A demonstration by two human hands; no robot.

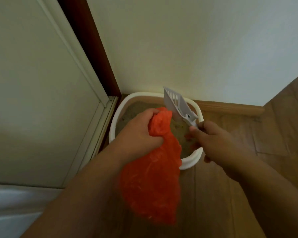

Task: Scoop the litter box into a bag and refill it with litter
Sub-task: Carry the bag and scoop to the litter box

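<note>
Litter box [118, 109]: a white, round-cornered tray on the wooden floor, pushed into the corner where the wall meets a door frame; sandy litter fills its bottom.
Bag [151, 182]: a thin orange plastic bag hanging over the near edge of the litter box, probably kept close so scooped waste has only a short way to travel.
Left hand [139, 133]: fingers curled tightly round the bunched neck of the bag, so its mouth looks gathered, not spread open.
Scoop [176, 103]: a pale grey slotted scoop, raised over the far right corner of the litter box, blade tipped upward; whether it carries anything I cannot tell.
Right hand [217, 140]: wrapped around the scoop's handle, just above the box's right edge.
Stage: scooping appears under way; no refill litter is in sight.
</note>
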